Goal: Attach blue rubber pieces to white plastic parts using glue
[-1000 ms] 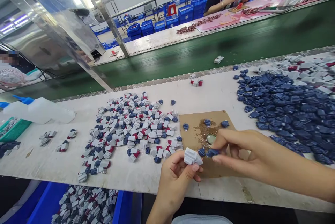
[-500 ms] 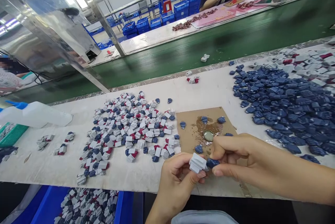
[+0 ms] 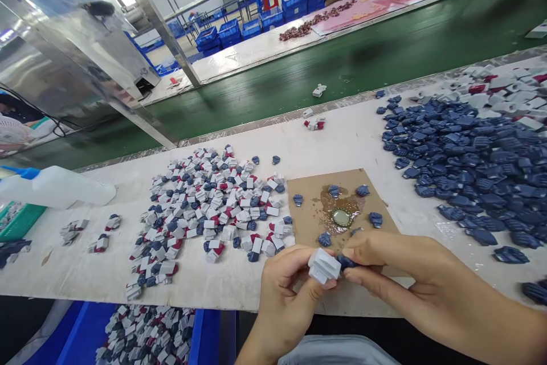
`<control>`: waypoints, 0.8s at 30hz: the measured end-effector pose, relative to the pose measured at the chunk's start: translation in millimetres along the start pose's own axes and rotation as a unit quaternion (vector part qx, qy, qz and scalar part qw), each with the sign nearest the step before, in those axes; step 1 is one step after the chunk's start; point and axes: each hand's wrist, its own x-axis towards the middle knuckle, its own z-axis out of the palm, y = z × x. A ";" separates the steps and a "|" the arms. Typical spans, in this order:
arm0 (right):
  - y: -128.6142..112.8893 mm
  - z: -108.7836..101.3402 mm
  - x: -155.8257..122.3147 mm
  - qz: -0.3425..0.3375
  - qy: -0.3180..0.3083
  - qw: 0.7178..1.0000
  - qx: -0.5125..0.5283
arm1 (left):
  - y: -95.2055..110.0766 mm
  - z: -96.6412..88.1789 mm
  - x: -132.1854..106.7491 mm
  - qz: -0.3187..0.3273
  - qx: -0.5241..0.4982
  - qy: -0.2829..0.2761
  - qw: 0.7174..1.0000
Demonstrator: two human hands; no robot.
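My left hand (image 3: 287, 292) grips a blocky light-grey plastic piece (image 3: 323, 266); my right hand (image 3: 399, 274) pinches a dark-blue plastic piece (image 3: 346, 261) against it above the white surface (image 3: 85, 268). A blue plastic bin (image 3: 81, 333) holds grey-and-blue pieces (image 3: 147, 333).

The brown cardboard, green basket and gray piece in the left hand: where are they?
Brown cardboard (image 3: 305, 229), head view: bare part near its left edge.
Green basket (image 3: 26, 224), head view: side wall.
Gray piece (image 3: 323, 266), head view: middle of its ridged side.

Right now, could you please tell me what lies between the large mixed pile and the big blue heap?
In the head view, brown cardboard, bearing a wet patch and several blue pieces, lies between them.
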 end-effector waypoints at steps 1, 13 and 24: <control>1.1 1.2 -2.0 0.001 -0.004 1.000 0.000 | 0.3 0.7 -0.6 0.003 0.007 0.001 1.000; 27.9 13.7 -8.3 0.043 -0.012 0.997 0.057 | -16.0 7.2 5.7 -0.093 -0.052 -0.002 0.994; -2.3 37.9 34.6 0.175 0.067 0.921 0.340 | -6.5 28.7 10.0 -0.070 -0.065 -0.014 0.995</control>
